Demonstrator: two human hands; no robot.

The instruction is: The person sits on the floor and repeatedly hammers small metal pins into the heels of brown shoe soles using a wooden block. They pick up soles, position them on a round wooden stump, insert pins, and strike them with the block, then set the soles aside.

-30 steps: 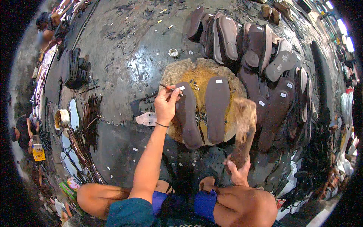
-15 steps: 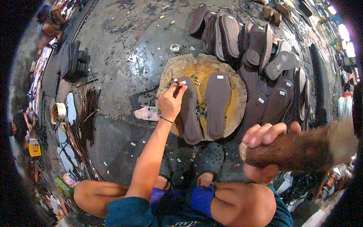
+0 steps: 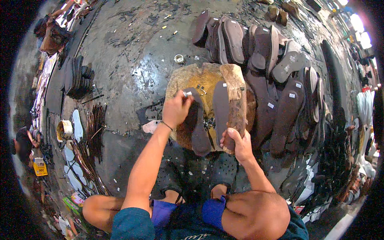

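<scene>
A round wooden block (image 3: 186, 78) lies on the dark floor in front of my crossed legs. Two dark shoe soles rest on it side by side: the left sole (image 3: 199, 130) and the right sole (image 3: 220, 106). My left hand (image 3: 176, 111) rests on the top end of the left sole and pinches a small metal tool (image 3: 187, 93) against it. My right hand (image 3: 239, 143) grips the lower end of a thick wooden club (image 3: 236, 94), which stretches over the block's right half and partly covers the right sole.
Many dark soles (image 3: 280, 80) fan out over the floor right of the block. A stack of dark soles (image 3: 78, 76) lies at the left, with white soles (image 3: 76, 125) and thin dark strips (image 3: 94, 128) nearer. A small tin (image 3: 179, 59) stands behind the block. People sit at the left rim.
My right hand has swung the wooden club from the lower right up over the block. My left hand has stayed on the left sole with the small tool.
</scene>
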